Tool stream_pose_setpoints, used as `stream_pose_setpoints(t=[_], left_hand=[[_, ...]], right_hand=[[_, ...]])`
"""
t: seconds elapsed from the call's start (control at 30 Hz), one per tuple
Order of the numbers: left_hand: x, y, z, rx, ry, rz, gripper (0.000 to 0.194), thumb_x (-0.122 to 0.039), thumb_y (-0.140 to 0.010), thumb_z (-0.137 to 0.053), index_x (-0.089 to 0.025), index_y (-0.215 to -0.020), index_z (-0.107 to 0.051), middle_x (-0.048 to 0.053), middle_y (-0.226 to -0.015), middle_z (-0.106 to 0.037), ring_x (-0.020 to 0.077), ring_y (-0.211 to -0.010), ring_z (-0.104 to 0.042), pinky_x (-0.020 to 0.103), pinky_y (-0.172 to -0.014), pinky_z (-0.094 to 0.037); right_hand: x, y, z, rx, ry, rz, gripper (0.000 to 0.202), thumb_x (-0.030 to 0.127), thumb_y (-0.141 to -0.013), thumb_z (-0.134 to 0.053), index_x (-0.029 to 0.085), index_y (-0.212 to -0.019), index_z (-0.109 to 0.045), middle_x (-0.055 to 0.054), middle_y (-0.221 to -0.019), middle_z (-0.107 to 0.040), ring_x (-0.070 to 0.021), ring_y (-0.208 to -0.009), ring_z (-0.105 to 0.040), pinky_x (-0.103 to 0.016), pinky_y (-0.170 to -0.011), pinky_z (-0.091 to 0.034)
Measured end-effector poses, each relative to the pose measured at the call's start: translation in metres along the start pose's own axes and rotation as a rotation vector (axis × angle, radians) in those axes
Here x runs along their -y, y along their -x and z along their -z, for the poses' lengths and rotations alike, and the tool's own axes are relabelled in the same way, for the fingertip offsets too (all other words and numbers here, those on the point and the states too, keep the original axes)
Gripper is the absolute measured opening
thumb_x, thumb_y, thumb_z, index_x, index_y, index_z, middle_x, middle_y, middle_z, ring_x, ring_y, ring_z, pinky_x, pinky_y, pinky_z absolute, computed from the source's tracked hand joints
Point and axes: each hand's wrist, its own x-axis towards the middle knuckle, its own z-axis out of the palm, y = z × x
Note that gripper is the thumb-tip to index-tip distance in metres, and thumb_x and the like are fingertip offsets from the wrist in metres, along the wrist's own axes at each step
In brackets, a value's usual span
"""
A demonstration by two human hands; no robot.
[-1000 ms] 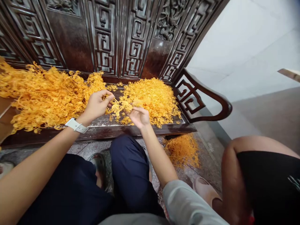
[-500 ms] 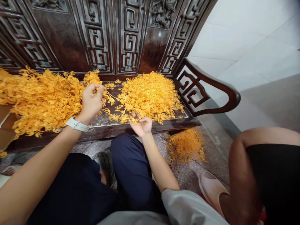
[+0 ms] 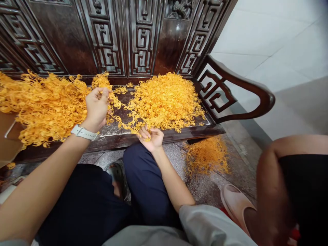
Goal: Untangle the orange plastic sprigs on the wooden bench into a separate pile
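Observation:
My left hand (image 3: 96,106), with a pale watch on its wrist, is closed in a pinch on a branching orange plastic stem (image 3: 115,101) above the dark bench seat. Small flower-like tips hang from that stem. My right hand (image 3: 153,139) is at the bench's front edge, its fingers closed on a small orange plastic flower piece (image 3: 147,139). Left of my left hand lies a large tangled pile of orange stems with flower tips (image 3: 51,106). Beyond my right hand sits a rounded heap of loose orange flower pieces (image 3: 167,102). My palm and fingers partly hide both held parts.
The bench has a carved back and a curved armrest (image 3: 246,89) at right. Thin bare orange stems (image 3: 207,155) lie heaped on the floor below. A cardboard box (image 3: 9,136) stands at left. Another person's knee (image 3: 271,171) and pink shoe (image 3: 237,203) are close at right.
The view has shifted slightly. Both hands stay near the same places, and my right hand has drawn slightly back from the heap toward me.

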Motion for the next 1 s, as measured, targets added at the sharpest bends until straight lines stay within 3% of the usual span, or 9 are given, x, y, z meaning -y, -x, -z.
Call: stream_pose_setpoints(t=[0.13,0.27,0.37,0.43,0.63,0.73,0.83,0.93,1.0], left_hand=[[-0.007,-0.004,0.002,-0.051,0.052,0.093,0.054,-0.074,-0.086,-0.08,-0.024,-0.089,-0.061,-0.005,-0.063,-0.048,0.0072,-0.05,-0.037,0.027,-0.047,-0.035],[-0.016,-0.009,0.005,-0.091,0.119,0.194,0.044,-0.06,-0.1,-0.074,-0.021,-0.091,-0.057,-0.008,-0.06,-0.038,0.0062,-0.051,-0.032,0.025,-0.049,-0.031],[-0.018,-0.009,0.005,-0.093,0.148,0.191,0.042,-0.056,-0.1,-0.076,-0.021,-0.091,-0.056,-0.006,-0.066,-0.043,0.006,-0.055,-0.036,0.023,-0.052,-0.034],[-0.018,-0.008,0.004,-0.107,0.176,0.162,0.044,-0.059,-0.098,-0.077,-0.02,-0.089,-0.057,-0.005,-0.07,-0.047,0.0061,-0.056,-0.039,0.022,-0.051,-0.035],[-0.01,-0.011,0.005,-0.16,0.175,0.103,0.035,-0.049,-0.097,-0.077,-0.022,-0.083,-0.061,-0.001,-0.077,-0.056,0.0085,-0.057,-0.042,0.022,-0.048,-0.033],[-0.005,-0.017,0.012,-0.168,0.066,0.115,0.028,-0.044,-0.098,-0.072,-0.022,-0.084,-0.061,0.0,-0.075,-0.056,0.0112,-0.057,-0.045,0.023,-0.051,-0.036],[-0.003,-0.017,0.019,-0.012,-0.351,0.037,0.018,-0.036,-0.097,-0.064,-0.021,-0.088,-0.065,0.003,-0.074,-0.059,0.0175,-0.066,-0.056,0.029,-0.063,-0.047],[-0.007,0.0,0.018,0.278,-0.892,-0.294,0.018,-0.031,-0.092,-0.067,-0.019,-0.103,-0.074,0.013,-0.106,-0.074,0.0309,-0.105,-0.067,0.045,-0.096,-0.052],[-0.011,0.018,0.008,0.496,-1.015,-0.445,0.029,-0.033,-0.098,-0.06,-0.019,-0.119,-0.074,0.015,-0.125,-0.074,0.0352,-0.123,-0.063,0.05,-0.108,-0.046]], right_hand=[[-0.002,0.001,0.004,-0.048,0.008,-0.036,0.015,0.019,-0.072,-0.062,0.021,-0.086,-0.058,0.009,-0.053,-0.021,-0.0119,-0.05,-0.016,-0.026,-0.06,-0.037],[-0.005,0.001,0.007,-0.026,0.026,-0.022,0.019,0.013,-0.072,-0.065,0.021,-0.075,-0.049,0.009,-0.051,-0.024,-0.0111,-0.05,-0.02,-0.026,-0.062,-0.04],[-0.006,0.0,0.009,-0.003,0.035,0.008,0.028,0.012,-0.072,-0.067,0.022,-0.071,-0.041,0.008,-0.052,-0.023,-0.0116,-0.051,-0.028,-0.025,-0.062,-0.042],[-0.006,0.0,0.012,-0.012,0.044,0.0,0.028,0.014,-0.073,-0.067,0.022,-0.071,-0.04,0.009,-0.052,-0.021,-0.0108,-0.049,-0.025,-0.024,-0.059,-0.04],[-0.007,-0.003,0.02,-0.103,0.116,-0.044,0.017,0.013,-0.073,-0.065,0.022,-0.085,-0.057,0.013,-0.049,-0.015,-0.0084,-0.043,-0.017,-0.021,-0.054,-0.033],[-0.01,-0.004,0.021,-0.151,0.162,-0.01,0.025,0.011,-0.072,-0.066,0.023,-0.093,-0.063,0.014,-0.048,-0.024,-0.0062,-0.041,-0.015,-0.02,-0.055,-0.035],[-0.013,-0.004,0.021,-0.165,0.191,0.018,0.018,0.012,-0.078,-0.068,0.023,-0.091,-0.064,0.015,-0.048,-0.029,-0.0048,-0.039,-0.015,-0.021,-0.057,-0.039],[-0.014,-0.001,0.02,-0.114,0.164,0.039,0.012,0.01,-0.082,-0.065,0.022,-0.082,-0.06,0.015,-0.043,-0.017,-0.0055,-0.037,-0.013,-0.021,-0.056,-0.04],[-0.013,0.0,0.02,-0.101,0.154,0.037,0.015,0.007,-0.084,-0.063,0.021,-0.081,-0.058,0.015,-0.043,-0.013,-0.0059,-0.038,-0.01,-0.019,-0.051,-0.033]])
